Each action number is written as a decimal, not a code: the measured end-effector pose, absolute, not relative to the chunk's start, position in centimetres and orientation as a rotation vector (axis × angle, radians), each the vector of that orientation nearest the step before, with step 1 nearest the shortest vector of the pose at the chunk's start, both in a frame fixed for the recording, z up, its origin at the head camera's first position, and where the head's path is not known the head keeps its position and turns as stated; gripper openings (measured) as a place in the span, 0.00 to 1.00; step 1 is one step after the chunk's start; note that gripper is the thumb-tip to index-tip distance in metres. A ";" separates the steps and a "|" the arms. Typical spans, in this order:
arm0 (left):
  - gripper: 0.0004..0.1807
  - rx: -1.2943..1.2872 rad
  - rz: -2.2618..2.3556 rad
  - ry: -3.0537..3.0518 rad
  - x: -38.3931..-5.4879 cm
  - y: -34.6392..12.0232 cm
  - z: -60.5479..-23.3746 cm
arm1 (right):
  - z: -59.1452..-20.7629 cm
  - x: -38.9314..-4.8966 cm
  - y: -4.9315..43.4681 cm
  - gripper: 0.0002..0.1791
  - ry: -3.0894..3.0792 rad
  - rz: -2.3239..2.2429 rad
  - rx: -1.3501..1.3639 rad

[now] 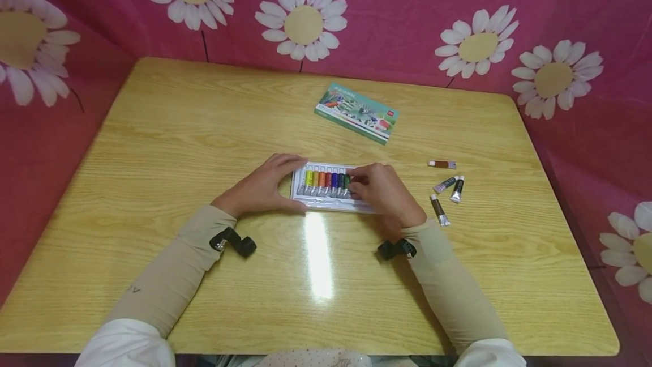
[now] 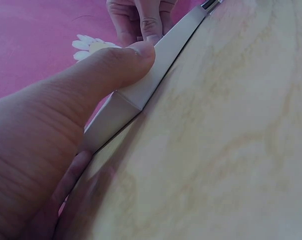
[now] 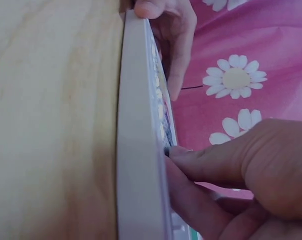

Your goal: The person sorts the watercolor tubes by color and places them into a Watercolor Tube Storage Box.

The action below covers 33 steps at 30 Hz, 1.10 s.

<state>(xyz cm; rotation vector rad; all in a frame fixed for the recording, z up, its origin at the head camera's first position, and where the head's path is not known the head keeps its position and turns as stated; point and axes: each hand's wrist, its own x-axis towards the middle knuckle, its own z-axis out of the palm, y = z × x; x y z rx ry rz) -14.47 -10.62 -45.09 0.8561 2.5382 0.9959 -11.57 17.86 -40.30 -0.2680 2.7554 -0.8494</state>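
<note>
A white plastic tray [image 1: 331,204] lies on the table with a row of small paint tubes [image 1: 322,181] in it, running from yellow through orange, red and blue to green. My left hand [image 1: 262,187] grips the tray's left end, its thumb [image 2: 126,62] against the near edge and its fingers at the far edge. At the right part of the row, my right hand [image 1: 384,190] pinches a dark green paint tube [image 1: 347,181] between thumb and fingers. The right hand covers the tray's right end. In the right wrist view the tray's side wall [image 3: 136,130] hides most tubes.
Several loose paint tubes lie right of the tray, among them a reddish-brown one [image 1: 442,164], a black one [image 1: 457,190] and a dark brown one [image 1: 439,210]. A green illustrated box [image 1: 356,113] lies behind the tray. Pink flowered cloth [image 1: 377,21] surrounds the wooden table [image 1: 204,118].
</note>
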 end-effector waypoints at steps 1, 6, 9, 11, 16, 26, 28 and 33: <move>0.62 0.858 0.994 2.538 -14.5 -10.6 -45.1 | -40.2 -11.6 18.0 0.19 2.748 -0.838 -0.278; 0.63 0.863 1.001 2.536 -14.5 -10.7 -45.2 | -39.9 -11.8 18.8 0.17 2.717 -0.831 -0.233; 0.63 0.858 1.003 2.529 -14.5 -10.7 -45.2 | -39.8 -12.0 19.4 0.16 2.719 -0.826 -0.193; 0.63 0.853 1.003 2.526 -14.5 -10.7 -45.2 | -39.6 -12.1 19.7 0.16 2.720 -0.819 -0.163; 0.63 0.844 1.004 2.528 -14.4 -10.6 -45.1 | -38.9 -12.4 20.7 0.15 2.738 -0.804 -0.108; 0.63 0.851 1.006 2.524 -14.5 -10.7 -45.1 | -37.7 -12.9 23.3 0.17 2.762 -0.762 0.010; 0.63 0.854 1.003 2.523 -14.5 -10.7 -45.1 | -37.5 -12.9 23.9 0.18 2.766 -0.758 0.027; 0.63 0.865 1.005 2.522 -14.5 -10.8 -45.1 | -37.0 -12.9 25.3 0.19 2.783 -0.730 0.115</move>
